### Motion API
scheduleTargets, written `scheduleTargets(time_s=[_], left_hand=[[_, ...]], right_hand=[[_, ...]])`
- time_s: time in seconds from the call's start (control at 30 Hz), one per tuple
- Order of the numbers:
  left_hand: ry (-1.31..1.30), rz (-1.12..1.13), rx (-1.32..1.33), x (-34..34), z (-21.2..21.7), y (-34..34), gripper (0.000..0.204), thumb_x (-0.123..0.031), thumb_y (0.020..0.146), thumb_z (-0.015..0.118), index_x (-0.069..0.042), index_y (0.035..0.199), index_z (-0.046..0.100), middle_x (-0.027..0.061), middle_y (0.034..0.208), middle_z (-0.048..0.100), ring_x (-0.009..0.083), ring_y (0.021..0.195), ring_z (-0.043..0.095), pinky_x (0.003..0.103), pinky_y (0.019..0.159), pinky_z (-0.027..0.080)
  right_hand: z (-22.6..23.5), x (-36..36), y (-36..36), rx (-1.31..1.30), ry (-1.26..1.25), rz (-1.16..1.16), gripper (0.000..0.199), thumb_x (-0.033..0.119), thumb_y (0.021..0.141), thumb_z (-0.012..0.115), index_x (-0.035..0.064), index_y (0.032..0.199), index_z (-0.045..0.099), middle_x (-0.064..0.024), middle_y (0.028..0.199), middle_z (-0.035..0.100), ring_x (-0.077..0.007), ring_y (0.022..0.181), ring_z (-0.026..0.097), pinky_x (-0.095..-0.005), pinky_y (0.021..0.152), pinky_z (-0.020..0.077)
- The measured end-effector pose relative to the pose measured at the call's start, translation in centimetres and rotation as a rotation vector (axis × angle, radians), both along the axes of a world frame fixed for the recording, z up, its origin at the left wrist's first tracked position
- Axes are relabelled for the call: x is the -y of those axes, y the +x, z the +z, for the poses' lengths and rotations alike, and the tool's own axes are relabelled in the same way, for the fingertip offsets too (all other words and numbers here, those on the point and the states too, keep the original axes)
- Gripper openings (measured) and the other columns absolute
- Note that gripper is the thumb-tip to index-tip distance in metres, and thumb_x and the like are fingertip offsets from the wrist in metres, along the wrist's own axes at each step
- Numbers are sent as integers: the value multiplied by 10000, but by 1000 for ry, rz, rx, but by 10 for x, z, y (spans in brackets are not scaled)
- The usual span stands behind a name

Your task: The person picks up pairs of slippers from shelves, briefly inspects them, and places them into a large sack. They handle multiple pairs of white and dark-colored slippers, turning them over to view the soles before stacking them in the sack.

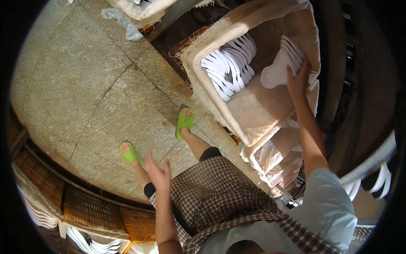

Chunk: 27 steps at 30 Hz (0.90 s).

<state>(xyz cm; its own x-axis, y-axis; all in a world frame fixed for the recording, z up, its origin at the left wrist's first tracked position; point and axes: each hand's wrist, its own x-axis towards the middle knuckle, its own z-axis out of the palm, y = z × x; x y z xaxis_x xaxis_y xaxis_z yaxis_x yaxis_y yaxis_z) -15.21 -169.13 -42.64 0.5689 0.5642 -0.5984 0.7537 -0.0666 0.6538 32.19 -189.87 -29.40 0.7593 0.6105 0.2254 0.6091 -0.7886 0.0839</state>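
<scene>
White insoles (281,63), likely light, flexible, stacked on edge; right hand (297,80) laid open-fingered against outermost; left hand (158,173) empty, spread.

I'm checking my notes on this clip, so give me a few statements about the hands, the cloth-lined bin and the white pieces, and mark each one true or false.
1. The right hand rests on a stack of white sole-shaped pieces inside the cloth-lined bin. True.
2. The left hand holds a white piece. False: it is open and empty, out over the stone floor.
3. The person wears green slippers. True.
4. The bin holds only one stack. False: a second row of white pieces stands at its left side.
5. The right hand's grip is closed around a piece lifted clear of the bin. False: the hand lies flat against the stack, still in the bin.
</scene>
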Motion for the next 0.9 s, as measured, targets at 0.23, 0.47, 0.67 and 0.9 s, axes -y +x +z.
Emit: scheduleTargets(time_s=[0.23,0.47,0.67,0.9], left_hand=[[-27,-221,-574,41,-45,-118,494,-197,841,616,-50,1273,426,218,1241,463,395,1158,413,469,972,334],[-145,-75,-776,73,-47,-132,516,-312,866,580,-64,1288,418,165,1277,455,363,1172,414,452,981,322],[-243,-49,-670,68,-35,-93,627,-408,831,597,-47,1304,400,166,1346,387,360,1226,368,445,1023,283],[-492,-551,-775,53,17,-56,821,-759,681,514,-267,1335,448,103,1496,199,371,1384,74,691,999,70]], right_hand=[[-137,49,174,92,-397,-128,656,208,767,658,117,1338,349,-191,1254,420,-365,1150,444,-456,889,441],[-283,82,231,-499,-743,-553,760,302,749,642,40,1376,301,-232,1399,336,-333,1290,344,-393,995,372],[-273,141,243,-867,-299,-289,1005,466,726,676,-9,1419,125,-238,1435,255,-324,1325,271,-355,1074,246],[-275,119,202,-515,-595,-369,1116,634,727,609,8,1432,13,-254,1472,123,-365,1365,165,-446,1097,183]])
